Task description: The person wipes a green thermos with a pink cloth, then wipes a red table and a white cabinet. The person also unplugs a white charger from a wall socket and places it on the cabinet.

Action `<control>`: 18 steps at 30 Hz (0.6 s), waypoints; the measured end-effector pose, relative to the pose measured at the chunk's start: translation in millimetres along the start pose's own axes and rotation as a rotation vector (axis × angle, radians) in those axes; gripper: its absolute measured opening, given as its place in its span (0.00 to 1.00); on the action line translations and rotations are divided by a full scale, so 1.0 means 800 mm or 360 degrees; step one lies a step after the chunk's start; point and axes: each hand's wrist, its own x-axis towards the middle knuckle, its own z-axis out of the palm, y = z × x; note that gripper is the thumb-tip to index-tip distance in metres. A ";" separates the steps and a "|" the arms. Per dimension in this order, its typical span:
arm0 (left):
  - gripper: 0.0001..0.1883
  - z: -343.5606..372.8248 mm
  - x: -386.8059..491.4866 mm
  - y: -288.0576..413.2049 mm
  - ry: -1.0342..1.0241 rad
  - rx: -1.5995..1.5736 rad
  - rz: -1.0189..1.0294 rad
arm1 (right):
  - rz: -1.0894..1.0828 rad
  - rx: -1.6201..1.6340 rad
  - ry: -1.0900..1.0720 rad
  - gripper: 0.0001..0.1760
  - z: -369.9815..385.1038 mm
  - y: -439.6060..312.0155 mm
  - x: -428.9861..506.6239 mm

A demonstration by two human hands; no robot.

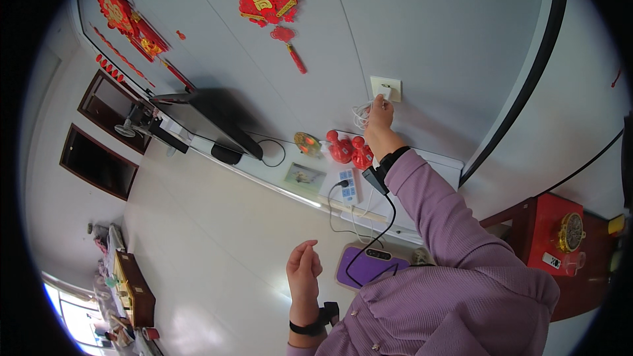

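Note:
My right hand (381,116) is raised to a white wall socket (397,90). It grips a white plug-in charger (384,92) against the socket face; how deep the prongs sit is hidden. A loosely coiled white cable (361,117) hangs beside these fingers. Lower down, over the floor, my left hand (303,272) holds nothing, its fingers loosely curled and the index fingertip apart from the thumb. Below the socket, a white power strip (348,187) with a black plug in it lies on the cabinet top. Two red gourd-shaped ornaments (340,147) stand near my right wrist.
A television (212,123) stands further along the low cabinet, past a picture panel (304,176). Cords trail over the cabinet's edge near a purple-topped floor device (371,266). Red hangings (267,5) decorate the wall. At right, a wooden table (568,296) bears a remote control (551,260).

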 end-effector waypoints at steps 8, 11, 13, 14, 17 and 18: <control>0.10 -0.005 0.004 -0.001 -0.0015 -0.0010 0.0006 | 0.0013 -0.0381 0.0022 0.25 0.009 -0.005 0.026; 0.09 -0.005 0.002 0.000 -0.0028 0.0020 0.0007 | -0.0095 -0.0540 0.0055 0.26 0.012 -0.003 0.034; 0.09 -0.009 0.000 0.004 -0.0022 0.0058 0.0024 | -0.0096 -0.0650 0.0084 0.26 0.014 -0.002 0.044; 0.09 -0.012 -0.002 0.006 0.0001 0.0050 0.0027 | -0.0165 -0.0691 0.0102 0.26 0.014 0.002 0.048; 0.09 -0.025 -0.009 0.010 0.0078 0.0024 0.0048 | -0.0291 -0.0789 0.0124 0.26 0.011 0.012 0.060; 0.09 -0.031 -0.012 0.011 0.0105 0.0023 0.0058 | -0.0286 -0.0801 0.0108 0.26 0.013 0.013 0.065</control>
